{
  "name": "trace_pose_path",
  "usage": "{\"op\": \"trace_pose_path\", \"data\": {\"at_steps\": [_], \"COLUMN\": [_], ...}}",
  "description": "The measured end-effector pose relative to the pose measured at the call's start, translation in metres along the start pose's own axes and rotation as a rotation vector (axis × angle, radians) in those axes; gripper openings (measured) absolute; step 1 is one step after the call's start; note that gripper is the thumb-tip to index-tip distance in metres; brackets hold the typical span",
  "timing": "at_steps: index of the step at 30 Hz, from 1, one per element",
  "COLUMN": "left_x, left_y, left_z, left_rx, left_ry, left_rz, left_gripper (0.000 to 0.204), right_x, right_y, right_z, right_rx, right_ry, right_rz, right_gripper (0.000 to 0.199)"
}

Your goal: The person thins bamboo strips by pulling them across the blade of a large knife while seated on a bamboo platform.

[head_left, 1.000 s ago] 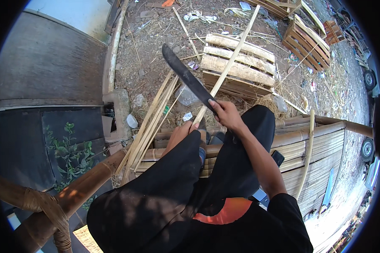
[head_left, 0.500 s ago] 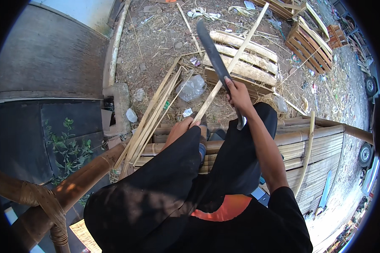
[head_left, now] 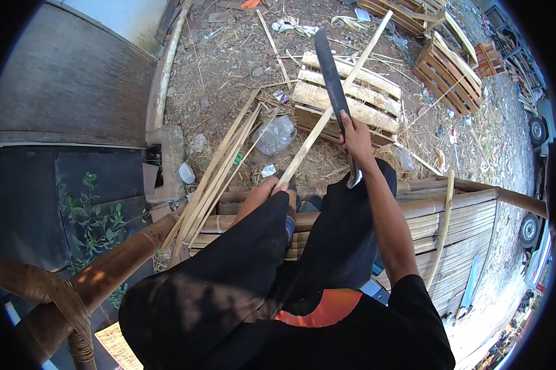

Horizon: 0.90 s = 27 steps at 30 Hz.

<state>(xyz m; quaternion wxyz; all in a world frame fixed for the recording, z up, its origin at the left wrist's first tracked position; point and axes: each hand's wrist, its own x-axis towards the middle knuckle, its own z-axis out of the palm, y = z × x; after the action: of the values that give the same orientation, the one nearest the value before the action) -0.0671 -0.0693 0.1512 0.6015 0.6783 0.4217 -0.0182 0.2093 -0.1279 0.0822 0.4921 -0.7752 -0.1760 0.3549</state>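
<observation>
My right hand (head_left: pixel 357 137) is closed round the handle of a machete (head_left: pixel 331 74), its dark blade pointing up and away. A long pale strip of split bamboo (head_left: pixel 309 140) slants from between my knees toward the far right, passing behind the blade. My left hand (head_left: pixel 269 189), partly hidden by my black-clad left leg, grips the near end of this strip. Whether blade and strip touch, I cannot tell. Beneath the strip's far half lies a slatted wooden crate (head_left: pixel 310 96) on the ground.
Several loose bamboo strips (head_left: pixel 219 163) lean over the bamboo bench edge (head_left: pixel 429 206) on the left. More wooden crates (head_left: pixel 447 74) stand at the far right. A clear plastic bag (head_left: pixel 274 135) and litter lie on the dirt. A thick bamboo pole (head_left: pixel 127 254) runs along my left.
The machete has become more upright, its tip swinging to the right. My right hand has shifted slightly down and right. The bamboo strip stays in my left hand; the whole view has shifted a little.
</observation>
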Motion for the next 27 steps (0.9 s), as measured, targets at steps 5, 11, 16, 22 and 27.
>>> {"op": "trace_pose_path", "data": {"at_steps": [5,11,16,22,27], "left_x": [0.003,0.002,0.006,0.01,0.012], "left_y": [-0.004,-0.017,-0.012,-0.023,-0.03], "left_z": [0.001,-0.001,0.001,0.005,0.007], "left_rx": [-0.047,-0.22,-0.365,-0.37,-0.399], "left_ry": [0.006,-0.043,-0.09,-0.109,-0.153], "left_rz": [0.098,0.008,0.015,0.001,0.026], "left_gripper": [0.019,0.027,0.04,0.047,0.05], "right_x": [0.003,-0.019,-0.039,-0.062,-0.055], "right_y": [0.012,0.022,0.024,0.012,0.026], "right_z": [-0.007,-0.001,0.018,0.028,0.031], "right_rx": [-0.034,-0.253,-0.215,-0.451,-0.901], "right_ry": [0.009,-0.246,-0.103,-0.158,-0.122], "right_rz": [-0.018,-0.094,-0.366,-0.709,-0.939], "right_gripper": [0.047,0.041,0.023,0.021,0.033]}}
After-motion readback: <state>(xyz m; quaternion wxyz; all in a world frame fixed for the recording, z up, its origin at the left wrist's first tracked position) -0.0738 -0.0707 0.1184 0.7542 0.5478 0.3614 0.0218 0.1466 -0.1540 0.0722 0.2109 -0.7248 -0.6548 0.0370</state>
